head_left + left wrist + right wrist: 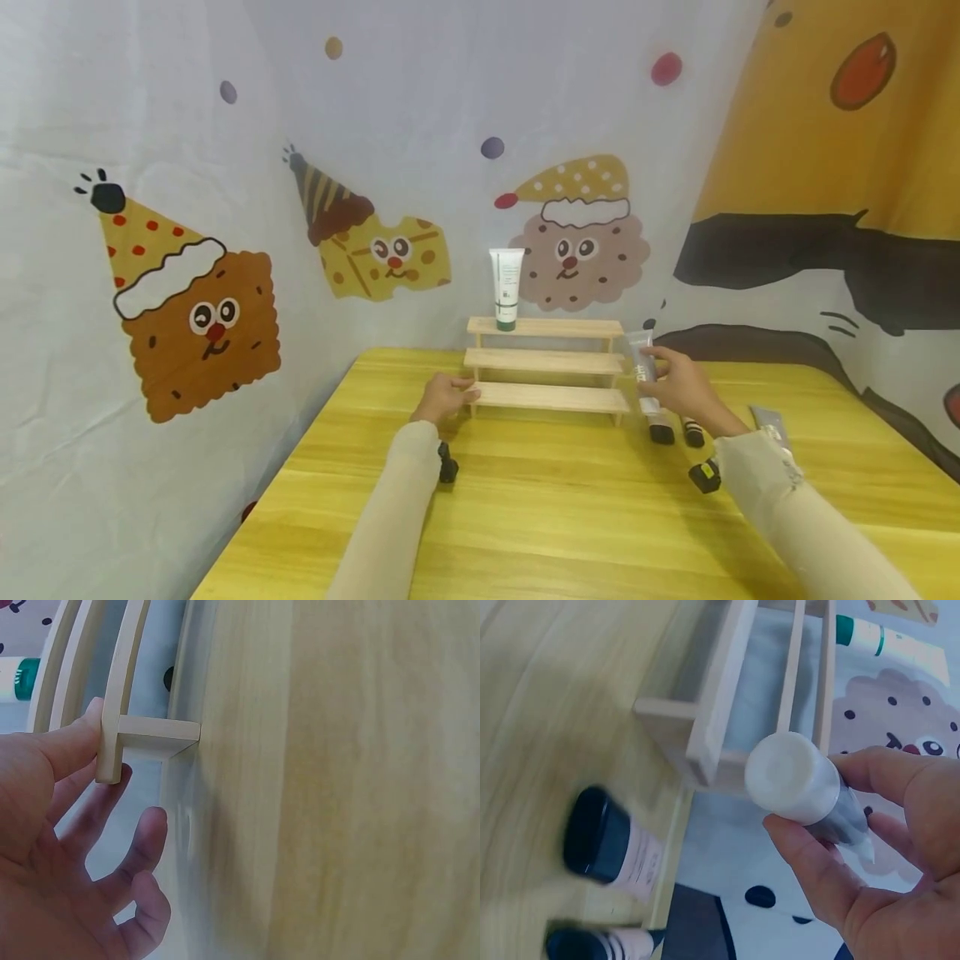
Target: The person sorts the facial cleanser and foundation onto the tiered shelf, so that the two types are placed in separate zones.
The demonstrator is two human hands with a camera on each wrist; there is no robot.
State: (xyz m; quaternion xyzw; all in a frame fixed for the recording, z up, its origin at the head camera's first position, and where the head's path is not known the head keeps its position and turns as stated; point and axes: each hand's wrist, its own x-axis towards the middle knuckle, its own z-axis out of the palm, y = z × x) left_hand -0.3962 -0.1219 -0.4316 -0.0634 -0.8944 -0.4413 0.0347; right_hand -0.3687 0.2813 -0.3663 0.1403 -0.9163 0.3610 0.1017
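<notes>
My left hand (441,398) pinches the left end of the lowest step of a three-tier wooden display stand (547,397), thumb on one face and fingers behind; its other fingers are loosely bent. Between thumb and fingers, my right hand (686,385) grips a grey squeeze tube (643,362) just beyond the stand's right end. The tube's white cap (784,776) faces the right wrist camera. On the top step, toward its left, a white tube with a green cap (507,287) stands upright on that cap.
Right of the stand are a black-capped tube (662,432) and a smaller tube with a striped black cap (693,433). Another grey tube (771,425) is partly hidden behind the right forearm. A cartoon-printed cloth (405,100) hangs behind the yellow wooden table (525,517).
</notes>
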